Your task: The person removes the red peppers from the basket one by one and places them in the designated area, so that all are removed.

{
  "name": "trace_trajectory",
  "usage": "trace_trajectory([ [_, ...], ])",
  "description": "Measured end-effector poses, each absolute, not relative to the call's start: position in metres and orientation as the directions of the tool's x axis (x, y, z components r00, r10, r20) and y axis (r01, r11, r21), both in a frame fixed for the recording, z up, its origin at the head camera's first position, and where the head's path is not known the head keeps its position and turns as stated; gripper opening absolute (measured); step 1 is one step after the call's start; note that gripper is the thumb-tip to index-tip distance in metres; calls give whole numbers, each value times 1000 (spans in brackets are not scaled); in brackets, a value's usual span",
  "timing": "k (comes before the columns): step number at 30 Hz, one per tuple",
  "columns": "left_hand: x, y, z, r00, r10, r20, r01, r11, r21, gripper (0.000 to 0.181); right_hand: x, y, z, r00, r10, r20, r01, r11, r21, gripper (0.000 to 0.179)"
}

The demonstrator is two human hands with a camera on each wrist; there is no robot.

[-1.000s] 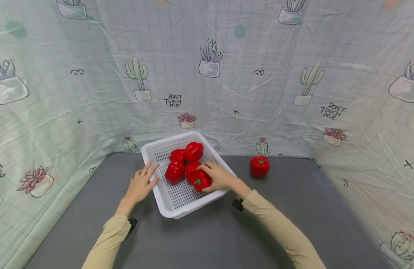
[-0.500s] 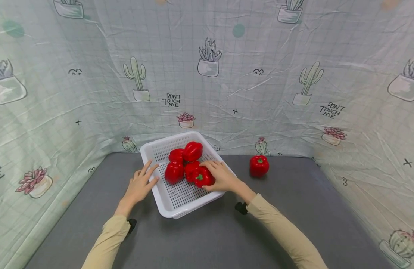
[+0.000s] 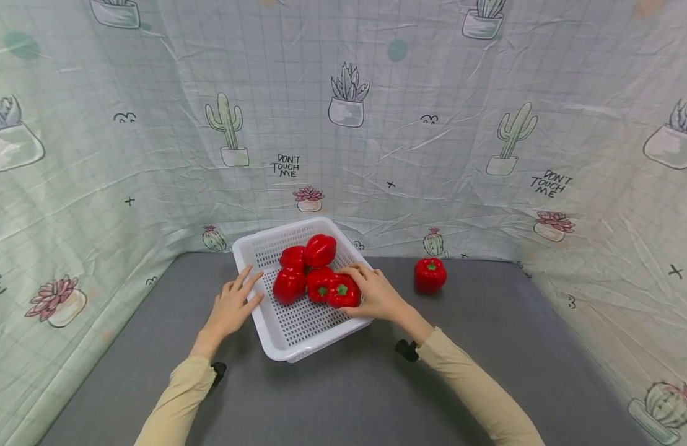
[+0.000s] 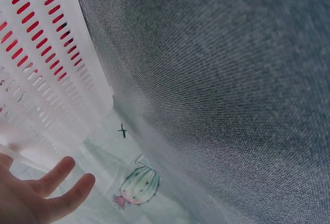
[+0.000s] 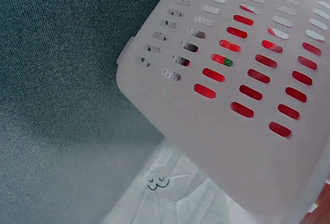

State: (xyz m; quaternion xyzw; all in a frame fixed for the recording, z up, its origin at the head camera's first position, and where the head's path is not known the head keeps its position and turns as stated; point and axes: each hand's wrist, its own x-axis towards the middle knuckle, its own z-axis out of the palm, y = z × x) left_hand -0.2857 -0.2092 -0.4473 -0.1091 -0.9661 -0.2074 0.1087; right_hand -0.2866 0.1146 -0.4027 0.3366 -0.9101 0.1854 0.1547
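Observation:
A white perforated plastic basket (image 3: pixel 315 342) holds several red bell peppers. My right hand (image 3: pixel 378 297) reaches over its right rim and grips a red bell pepper (image 3: pixel 345 291), fingers on the far side and thumb on the near side, green stem facing me. Right against that one lies another pepper (image 3: pixel 316 280), also stem toward me. My left hand (image 3: pixel 230 310) is at the basket's left rim, fingers spread and loosely straight; in the left wrist view its fingers (image 4: pixel 69 195) show beside the basket wall (image 4: pixel 46 95). The right wrist view shows mostly the basket's outer wall (image 5: pixel 191 131), with red behind the slots.
Another red bell pepper (image 3: pixel 430 277) stands on the dark grey table (image 3: pixel 343 402), right of the basket. Inside the basket, further peppers lie at the left (image 3: pixel 289 287) and back (image 3: pixel 320 250). A cactus-print cloth (image 3: pixel 376 148) hangs behind and at both sides.
My right hand has shifted right with the gripped pepper, whose stem now points more upright, and more of the pepper beside it shows. The left hand and basket have stayed put.

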Motion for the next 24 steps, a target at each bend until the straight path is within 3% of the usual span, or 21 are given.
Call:
trace_trajectory([
  [12,-286,-209,-449,-952,169,255,258,891,374,57,-280,128,-404,-678,-530,509,-646,760,-70,72],
  [24,-287,-211,-449,-946,180,269,275,886,374,56,-274,136,-399,-628,-587,511,-663,747,44,64],
])
